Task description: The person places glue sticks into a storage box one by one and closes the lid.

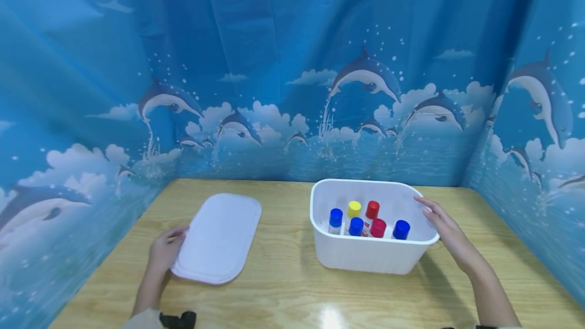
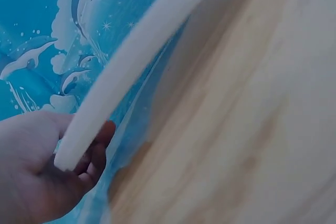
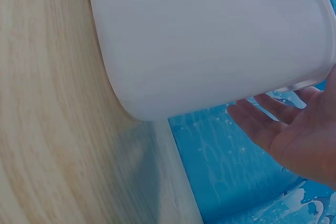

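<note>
On the left, my left hand [image 1: 165, 249] grips the near-left edge of a flat white lid [image 1: 219, 237] with rounded corners. The left wrist view shows the lid's rim [image 2: 128, 64] between the thumb and the curled fingers. To the right stands a deep white plastic bin [image 1: 365, 257], open at the top. My right hand [image 1: 450, 235] touches its right end at the rim, fingers loosely extended. In the right wrist view those fingers [image 3: 254, 121] lie along the bin's outer wall [image 3: 210, 40].
Inside the bin stand several capped tubes with blue [image 1: 335, 216], yellow [image 1: 354, 209] and red caps [image 1: 372, 209], their lower parts hidden. The wooden table [image 1: 283, 288] runs back to a blue dolphin-print curtain [image 1: 256, 65], which also closes both sides.
</note>
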The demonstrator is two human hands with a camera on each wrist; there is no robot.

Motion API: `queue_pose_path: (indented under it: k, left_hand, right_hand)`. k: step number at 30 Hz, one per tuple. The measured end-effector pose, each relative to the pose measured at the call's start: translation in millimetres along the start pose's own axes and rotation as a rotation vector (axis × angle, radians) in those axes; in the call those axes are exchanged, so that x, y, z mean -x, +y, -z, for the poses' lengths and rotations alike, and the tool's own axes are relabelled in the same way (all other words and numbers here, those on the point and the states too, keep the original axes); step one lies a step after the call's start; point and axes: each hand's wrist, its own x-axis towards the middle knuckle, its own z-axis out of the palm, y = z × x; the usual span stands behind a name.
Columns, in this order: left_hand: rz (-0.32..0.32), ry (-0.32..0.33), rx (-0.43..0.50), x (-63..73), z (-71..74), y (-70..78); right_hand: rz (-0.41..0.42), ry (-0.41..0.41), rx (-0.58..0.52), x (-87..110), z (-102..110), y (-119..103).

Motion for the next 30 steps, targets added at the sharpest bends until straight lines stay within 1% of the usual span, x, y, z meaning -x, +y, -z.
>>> queue_pose_path:
  k: [3,7,12,15,19,23,26,30]
  left_hand:
    - [0.053,-0.041,0.033,0.3,2.1,2.6]
    - [0.128,-0.101,0.109,0.2,3.4,4.3]
    - [0.159,-0.134,0.163,-1.6,3.8,4.5]
    - [0.184,-0.162,0.215,-2.6,4.3,6.0]
    - [0.200,-0.193,0.276,-3.4,5.1,9.5]
    - [0.191,-0.204,0.305,-3.2,6.6,13.6]
    - [0.183,-0.208,0.309,-3.3,8.2,16.9]
    - [0.189,-0.207,0.306,-4.5,9.8,21.1]
  right_hand:
    - [-0.006,0.001,-0.001,-0.3,0.1,0.7]
    - [-0.004,0.004,-0.002,-0.8,0.3,1.9]
    - [0.007,0.002,-0.005,-1.1,0.6,3.1]
    - [0.003,0.007,0.001,-0.7,0.2,2.3]
    - [0.007,0.009,0.007,0.1,0.1,1.6]
    - [0.011,0.008,0.009,0.6,0.2,1.1]
    - [0.004,0.010,0.008,0.7,-0.1,0.7]
    - [0.000,0.009,-0.002,0.4,-0.4,0.8]
